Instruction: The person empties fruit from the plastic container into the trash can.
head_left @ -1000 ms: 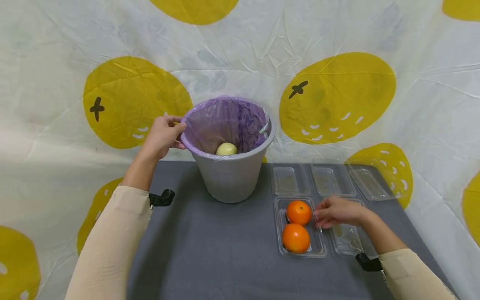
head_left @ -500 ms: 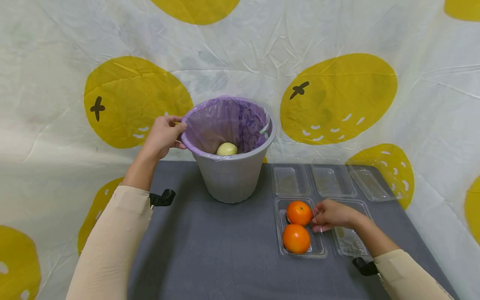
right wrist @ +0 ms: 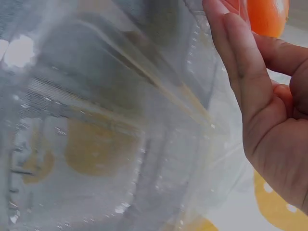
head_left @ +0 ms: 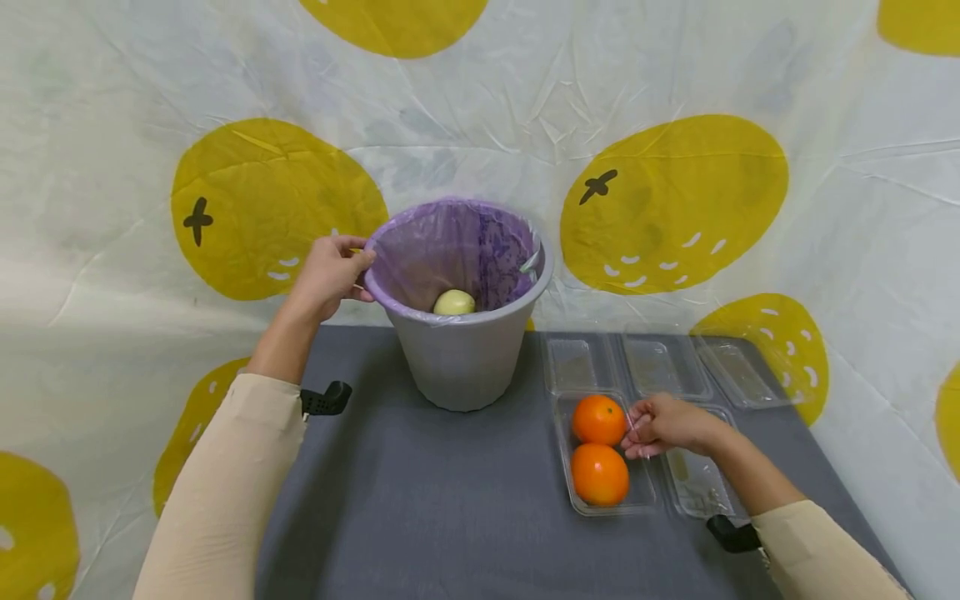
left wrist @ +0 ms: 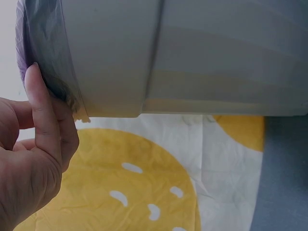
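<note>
My left hand (head_left: 328, 271) grips the rim of a grey bucket (head_left: 461, 367) at its left side; the left wrist view shows the fingers over the purple plastic liner (left wrist: 43, 29). A pale yellow-green round thing (head_left: 454, 302) lies inside; its kind is unclear. With its fingertips my right hand (head_left: 671, 425) pinches the right edge of a clear plastic container (head_left: 562, 454), which looks slightly tilted. Two oranges, one at the back (head_left: 598, 419) and one in front (head_left: 600, 474), sit in it. The right wrist view shows this hand (right wrist: 269, 101) beside an orange (right wrist: 269, 17).
Beside and behind the held container stand several other clear plastic containers, such as one at the right (head_left: 697, 483) and one at the back (head_left: 663, 367). Under everything is a grey table (head_left: 450, 517), with a fruit-patterned curtain (head_left: 480, 100) rising behind it.
The right hand has moved slightly left and taken hold of the container's edge. The container has tilted a little, and the front orange has shifted slightly to the right. The left hand stays at the rim.
</note>
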A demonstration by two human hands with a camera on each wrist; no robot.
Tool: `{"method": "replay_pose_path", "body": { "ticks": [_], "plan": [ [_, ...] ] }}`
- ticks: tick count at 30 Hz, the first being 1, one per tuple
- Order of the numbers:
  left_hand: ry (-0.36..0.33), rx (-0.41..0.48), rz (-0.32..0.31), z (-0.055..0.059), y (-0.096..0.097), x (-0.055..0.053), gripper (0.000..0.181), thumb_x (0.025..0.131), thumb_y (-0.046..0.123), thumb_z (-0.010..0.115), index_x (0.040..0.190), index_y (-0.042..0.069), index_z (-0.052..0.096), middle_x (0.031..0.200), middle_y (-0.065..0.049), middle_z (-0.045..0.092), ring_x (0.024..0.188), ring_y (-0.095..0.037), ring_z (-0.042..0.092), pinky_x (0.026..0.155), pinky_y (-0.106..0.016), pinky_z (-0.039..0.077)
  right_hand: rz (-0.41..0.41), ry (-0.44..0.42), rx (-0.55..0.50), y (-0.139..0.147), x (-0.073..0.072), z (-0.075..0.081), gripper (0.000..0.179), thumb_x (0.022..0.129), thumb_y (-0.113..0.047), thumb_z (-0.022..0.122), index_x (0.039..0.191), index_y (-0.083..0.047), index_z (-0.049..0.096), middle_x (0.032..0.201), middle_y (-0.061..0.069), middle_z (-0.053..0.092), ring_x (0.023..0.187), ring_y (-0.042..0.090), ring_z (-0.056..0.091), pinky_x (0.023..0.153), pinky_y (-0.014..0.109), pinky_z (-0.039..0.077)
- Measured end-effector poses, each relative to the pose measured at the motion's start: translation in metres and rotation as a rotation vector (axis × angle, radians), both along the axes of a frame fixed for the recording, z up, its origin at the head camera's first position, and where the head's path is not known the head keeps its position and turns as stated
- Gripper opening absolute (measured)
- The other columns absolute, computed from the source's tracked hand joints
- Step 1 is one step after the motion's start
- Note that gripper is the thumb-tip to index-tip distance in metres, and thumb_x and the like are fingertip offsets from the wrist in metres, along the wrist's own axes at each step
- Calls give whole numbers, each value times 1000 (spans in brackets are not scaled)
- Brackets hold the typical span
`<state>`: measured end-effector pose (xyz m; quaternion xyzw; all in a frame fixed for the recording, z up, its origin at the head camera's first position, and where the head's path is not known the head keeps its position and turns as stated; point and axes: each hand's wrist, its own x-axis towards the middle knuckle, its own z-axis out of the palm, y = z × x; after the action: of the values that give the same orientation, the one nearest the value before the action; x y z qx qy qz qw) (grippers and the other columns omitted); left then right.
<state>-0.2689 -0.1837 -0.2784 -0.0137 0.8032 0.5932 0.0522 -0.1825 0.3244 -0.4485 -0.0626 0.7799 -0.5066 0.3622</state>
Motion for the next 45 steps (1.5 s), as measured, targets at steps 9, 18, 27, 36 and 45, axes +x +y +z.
{"method": "replay_pose_path", "body": {
  "ticks": [9, 18, 27, 36, 45],
  "plan": [
    [-1, 3, -1, 0, -1, 1, 53, 108, 18, 54, 155, -3, 41, 125, -21, 53, 71, -13, 66, 58, -24, 62, -24, 35, 25, 12, -5, 24, 21, 100, 1, 60, 115, 15, 55, 97, 17, 71, 88, 25, 77, 74, 32, 66],
    [-7, 1, 6, 1, 1, 1, 52, 108, 18, 55, 154, -2, 42, 126, -20, 52, 73, -15, 65, 59, -25, 62, -34, 36, 15, 20, -16, 47, 19, 100, 0, 59, 112, 14, 56, 96, 15, 69, 88, 23, 76, 79, 33, 65],
    [-12, 1, 10, 1, 1, 0, 51, 108, 18, 55, 153, -2, 44, 123, -20, 53, 73, -15, 66, 58, -25, 62, -28, 62, 17, 23, -29, 74, 23, 103, -2, 57, 116, 16, 53, 95, 11, 69, 88, 19, 76, 79, 30, 65],
    [-19, 4, 9, -1, 2, -1, 50, 108, 17, 55, 153, -2, 45, 122, -20, 53, 73, -15, 65, 59, -25, 62, -40, 114, 44, 22, -43, 104, 22, 104, -5, 57, 116, 13, 51, 97, 10, 68, 87, 17, 73, 80, 31, 65],
    [-16, -4, 11, 1, 1, 0, 50, 108, 17, 55, 153, -2, 44, 124, -21, 52, 73, -15, 65, 58, -24, 62, -61, 158, -35, 22, -59, 128, 7, 104, -2, 58, 106, 4, 59, 92, 6, 72, 82, 14, 74, 78, 30, 65]
  ]
}}
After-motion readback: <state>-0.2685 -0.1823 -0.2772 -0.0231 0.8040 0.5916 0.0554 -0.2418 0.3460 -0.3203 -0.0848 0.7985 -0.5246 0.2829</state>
